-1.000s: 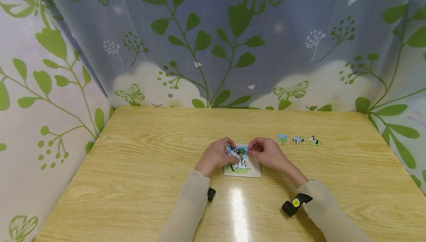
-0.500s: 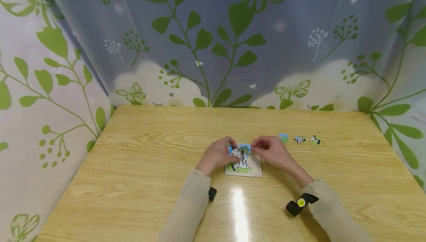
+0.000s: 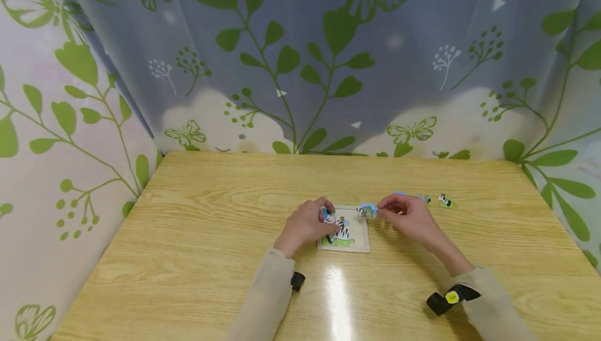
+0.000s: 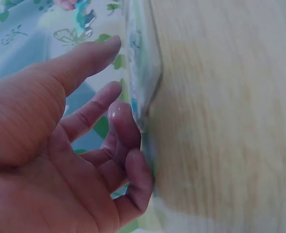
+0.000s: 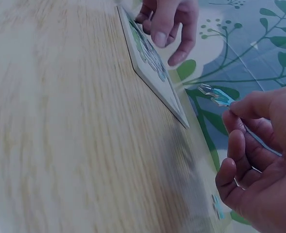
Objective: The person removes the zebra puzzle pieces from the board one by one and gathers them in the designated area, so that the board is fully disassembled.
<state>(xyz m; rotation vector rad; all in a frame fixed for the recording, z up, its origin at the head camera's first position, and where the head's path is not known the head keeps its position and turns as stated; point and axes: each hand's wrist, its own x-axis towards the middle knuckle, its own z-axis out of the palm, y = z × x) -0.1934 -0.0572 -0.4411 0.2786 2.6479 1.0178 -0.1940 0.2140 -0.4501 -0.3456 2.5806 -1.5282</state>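
Observation:
A square wooden puzzle board lies on the table, its left part covered by a zebra picture. My left hand is at the board's left side, its thumb over the picture. In the left wrist view, the thumb stands apart from the loosely bent fingers, with nothing pinched between them. Above the board's upper right corner, my right hand pinches a puzzle piece with a tree on blue, held between thumb and fingers. The right wrist view shows this piece raised clear of the board.
Behind the right hand lie several loose puzzle pieces: one with a black-and-white animal, a partly hidden one and a blue-edged one. A patterned curtain borders the wooden table at the back.
My right hand has drawn the tree piece rightward, off the zebra picture, to the board's upper right corner. The left hand has stayed at the board's left side.

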